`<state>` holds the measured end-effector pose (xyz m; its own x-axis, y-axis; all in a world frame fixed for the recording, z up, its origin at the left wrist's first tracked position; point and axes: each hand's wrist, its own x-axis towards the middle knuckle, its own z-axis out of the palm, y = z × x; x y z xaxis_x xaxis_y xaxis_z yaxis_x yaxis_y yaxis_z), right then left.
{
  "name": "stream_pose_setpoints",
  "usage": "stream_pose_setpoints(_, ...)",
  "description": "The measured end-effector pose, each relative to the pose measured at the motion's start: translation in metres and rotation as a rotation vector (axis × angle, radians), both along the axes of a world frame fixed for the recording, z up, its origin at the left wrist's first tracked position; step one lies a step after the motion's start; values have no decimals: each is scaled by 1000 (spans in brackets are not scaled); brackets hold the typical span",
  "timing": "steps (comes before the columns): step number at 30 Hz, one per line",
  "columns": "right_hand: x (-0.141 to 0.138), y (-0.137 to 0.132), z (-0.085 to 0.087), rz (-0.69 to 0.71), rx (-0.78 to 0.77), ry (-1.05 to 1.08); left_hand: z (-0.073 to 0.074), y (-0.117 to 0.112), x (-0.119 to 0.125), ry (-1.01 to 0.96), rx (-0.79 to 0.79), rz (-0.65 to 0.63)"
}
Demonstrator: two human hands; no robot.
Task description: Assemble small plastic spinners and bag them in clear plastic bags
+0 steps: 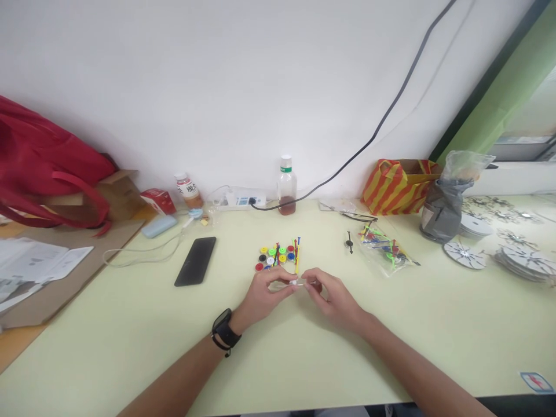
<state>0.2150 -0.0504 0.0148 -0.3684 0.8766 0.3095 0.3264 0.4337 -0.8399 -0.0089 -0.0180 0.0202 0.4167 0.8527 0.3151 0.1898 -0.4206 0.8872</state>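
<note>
My left hand [263,294] is closed, its thumb and fingertips pinching a small white plastic piece [294,282]. From the other side, my right hand [334,294] is closed on the thin right end of that piece; its exact shape is partly hidden by my fingers. Just beyond the fingertips lie several small coloured plastic discs [282,259] and thin coloured sticks [297,255]. A black stick with a disc on it [349,243] lies farther right. Beside it a clear plastic bag [388,249] holds more coloured sticks and discs.
A black phone [195,261] lies left on the table [130,341]. Behind stand a drink bottle [286,188], a power strip [243,198] and a second bottle [188,191]. A striped bag [395,188], a grey bag [443,208] and round slotted discs [464,255] occupy the right.
</note>
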Motion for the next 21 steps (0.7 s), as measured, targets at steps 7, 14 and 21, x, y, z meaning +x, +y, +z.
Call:
stream_pose_setpoints(7, 3, 3, 0, -7, -62, 33, 4, 0, -2, 53, -18, -51)
stream_pose_setpoints(14, 3, 4, 0, -35, -94, 85, 4, -3, 0, -84, -163, -145)
stream_pose_setpoints(21, 5, 7, -3, -101, 4, 118, 2, 0, -1, -209, -336, -166)
